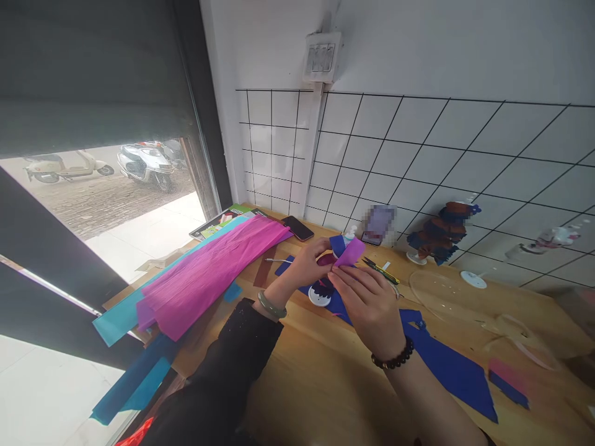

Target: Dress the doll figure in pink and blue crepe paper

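A small stand-up figure with a round white base (320, 297) and a white top (350, 233) is dressed in dark blue and maroon layers of paper. My left hand (309, 265) closes round its middle from the left side. With pinched fingers, my right hand (369, 303) holds a bright purple paper strip (352, 250) against the figure's front. The strip slants up to the right, over a blue piece (338, 245) near the top. Fingers of both hands meet there and hide part of the figure's middle.
Pink-magenta paper sheets (209, 272) and turquoise paper (111, 322) lie left. A black phone (298, 228) is near the wall; another phone (379, 224) leans there. A yellow-black cutter (379, 268), a decorated figure (439, 235), a white disc (473, 279) and dark blue paper (455, 365) lie right.
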### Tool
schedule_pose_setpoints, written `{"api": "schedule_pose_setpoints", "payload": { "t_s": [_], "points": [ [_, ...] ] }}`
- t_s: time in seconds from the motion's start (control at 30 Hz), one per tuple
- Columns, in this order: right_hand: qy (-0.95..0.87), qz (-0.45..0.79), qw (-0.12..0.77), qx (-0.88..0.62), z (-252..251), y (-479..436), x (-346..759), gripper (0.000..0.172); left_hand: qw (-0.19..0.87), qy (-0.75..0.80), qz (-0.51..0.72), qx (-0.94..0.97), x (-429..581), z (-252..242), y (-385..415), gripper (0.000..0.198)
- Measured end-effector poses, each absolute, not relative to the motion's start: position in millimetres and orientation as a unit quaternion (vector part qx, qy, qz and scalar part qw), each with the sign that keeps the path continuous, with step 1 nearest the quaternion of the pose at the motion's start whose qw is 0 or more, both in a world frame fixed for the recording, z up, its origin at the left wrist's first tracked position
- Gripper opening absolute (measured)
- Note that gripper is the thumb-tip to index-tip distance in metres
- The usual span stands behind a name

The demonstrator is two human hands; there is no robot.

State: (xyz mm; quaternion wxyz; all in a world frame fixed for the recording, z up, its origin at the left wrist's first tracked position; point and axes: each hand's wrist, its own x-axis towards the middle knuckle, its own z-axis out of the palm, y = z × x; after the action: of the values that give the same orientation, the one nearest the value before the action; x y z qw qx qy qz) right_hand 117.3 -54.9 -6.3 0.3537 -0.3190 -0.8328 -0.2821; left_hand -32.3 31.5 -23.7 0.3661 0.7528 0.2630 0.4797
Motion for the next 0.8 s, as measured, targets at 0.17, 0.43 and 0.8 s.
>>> {"api": "schedule_pose_setpoints", "payload": {
  "t_s": [0.17, 0.43, 0.8],
  "points": [
    [-0.832, -0.267, 0.368, -0.318, -15.8, -48.8, 120.6, 0.028, 0.361, 0.252, 0.479, 0.759, -33.3, -25.8, 34.2, 0.03],
    [-0.832, -0.262, 0.37, -0.32, -21.7, -42.3, 124.9, 0.034, 0.352, 0.22, 0.446, 0.793, -39.2, -19.0, 35.1, 0.039],
    [-0.817, -0.267, 0.34, -0.381, -36.7, -46.7, 113.6, 0.04, 0.405, 0.201, 0.415, 0.79, -50.4, -9.2, 30.5, 0.033]
  ]
}}
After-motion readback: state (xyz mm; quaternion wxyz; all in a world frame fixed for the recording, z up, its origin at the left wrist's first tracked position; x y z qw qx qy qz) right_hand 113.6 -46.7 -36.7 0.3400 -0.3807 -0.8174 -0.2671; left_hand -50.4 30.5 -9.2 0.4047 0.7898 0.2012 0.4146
